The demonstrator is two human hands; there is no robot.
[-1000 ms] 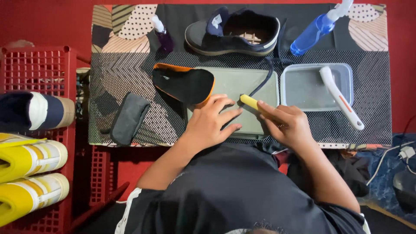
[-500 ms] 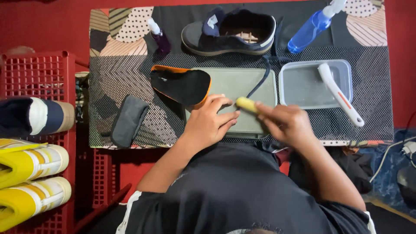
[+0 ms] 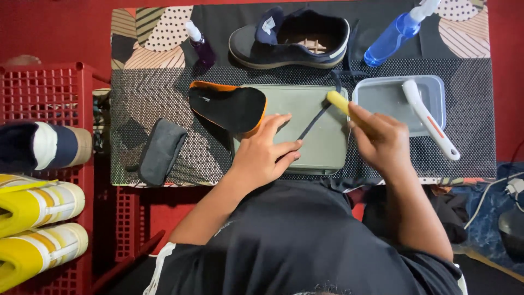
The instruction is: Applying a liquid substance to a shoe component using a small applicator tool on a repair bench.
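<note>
A dark, flat shoelace (image 3: 312, 121) lies stretched slantwise across the grey-green tray (image 3: 322, 147), thin and ribbon-like, its upper end running off the tray's far edge toward the shoe. The left hand (image 3: 265, 155) presses on the tray's near-left part, its fingers (image 3: 284, 150) spread flat with their tips pinning the lace's lower end. The right hand (image 3: 382, 139) hovers at the tray's right edge, its grip wrapped tight around a yellow-handled brush (image 3: 339, 101) whose rounded end points over the tray's far right corner, just beside the lace.

Overlapping the tray's left edge is a black insole (image 3: 226, 106) with an orange rim. Beyond the tray stands a navy shoe (image 3: 289, 38) with pale sole, laceless. Right of the tray sits a clear plastic tub (image 3: 436, 90) with a white brush (image 3: 428, 117) across it; farther back is a blue spray bottle (image 3: 396, 33). Back-left of the tray stands a small purple bottle (image 3: 201, 46); to its left lies a folded grey cloth (image 3: 161, 150). All rest on the patterned desk (image 3: 147, 82).
</note>
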